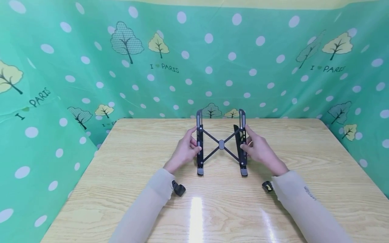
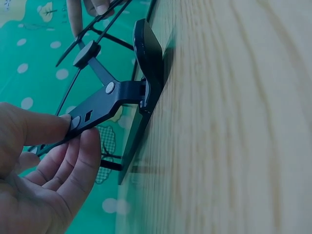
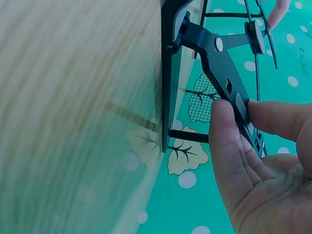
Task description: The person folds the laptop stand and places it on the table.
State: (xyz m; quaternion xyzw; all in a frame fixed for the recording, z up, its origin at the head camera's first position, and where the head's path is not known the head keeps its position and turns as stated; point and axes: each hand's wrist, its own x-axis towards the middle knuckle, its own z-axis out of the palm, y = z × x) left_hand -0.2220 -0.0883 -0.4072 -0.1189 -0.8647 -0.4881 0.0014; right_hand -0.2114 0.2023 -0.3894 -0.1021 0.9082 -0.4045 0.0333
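The person's left hand [image 1: 186,148] pinches the left rail [image 1: 199,135] of a black folding stand [image 1: 221,144] between thumb and fingers, and the right hand [image 1: 258,148] likewise pinches the right rail [image 1: 244,157]; the stand rests unfolded on the wooden table [image 1: 121,148], between both hands

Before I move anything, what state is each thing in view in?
Folding stand: unfolded, on the table.
Cross braces: spread in an X.
Left rail: tilted up from its base bar.
Right rail: tilted up from its base bar.
Left grip: pinches the left rail.
Right grip: pinches the right rail.
Wrist cameras: worn, one each side.
Curtain: hanging, lightly creased.
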